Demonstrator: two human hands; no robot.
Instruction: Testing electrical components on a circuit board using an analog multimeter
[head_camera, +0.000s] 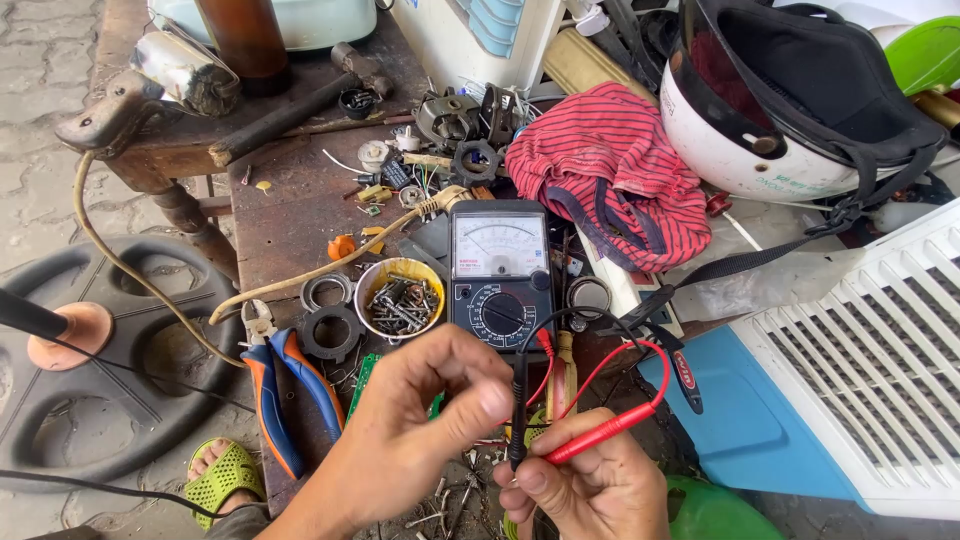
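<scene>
- Holding the red test probe (600, 432) pinched between thumb and fingers, the right hand (590, 490) is clamped shut on it at the near edge of the workbench (290, 215); a black probe (518, 425) stands upright beside the same fingers and seems held there too.
- The left hand (420, 430) hovers just beside it, thumb and fingers curled together, perhaps on something small I cannot make out.
- The red probe's long axis runs diagonally, rising from the fingers toward the right; which end is the tip is hidden.
- The black probe's axis is close to vertical.
- Both leads loop back to the analog multimeter (499, 272), which lies flat just behind the hands, its dial end toward the far edge.
- Judging by this, the meter is wired and both probes are in hand; neither visibly touches a part, so any measuring seems not yet made.
- Left of the meter sit a small bowl of screws (400, 300) and blue-and-orange pliers (285, 385); a striped red cloth (610, 175) and a helmet (770, 110) lie toward the far right corner.
</scene>
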